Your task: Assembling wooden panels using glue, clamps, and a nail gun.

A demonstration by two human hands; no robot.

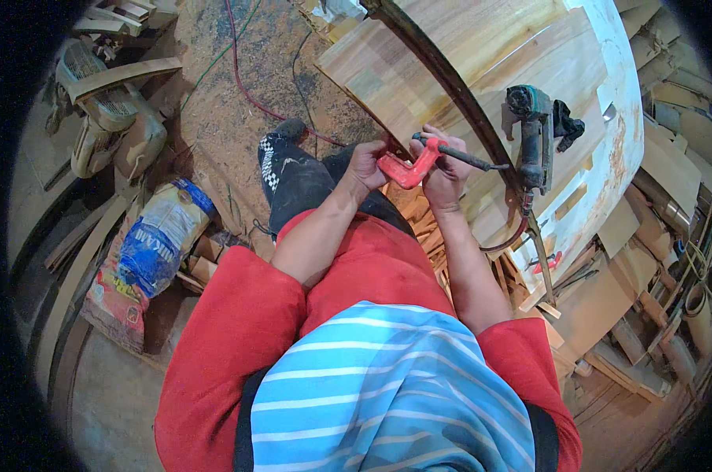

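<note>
Red metal C-clamp (407, 169) with its dark screw handle sits gripped between both hands, left hand (365, 167) closed on the frame, right hand (444, 175) closed round the screw. Best kept square to the curved wooden plank (450, 71) just beyond the hands, turning steadily.

The near jaw of the red metal screw clamp (407, 168) is covered by the left hand (364, 167). The right hand's (444, 175) palm is hidden. The far curved wooden panel (482, 71) is cut off by the top edge.
</note>
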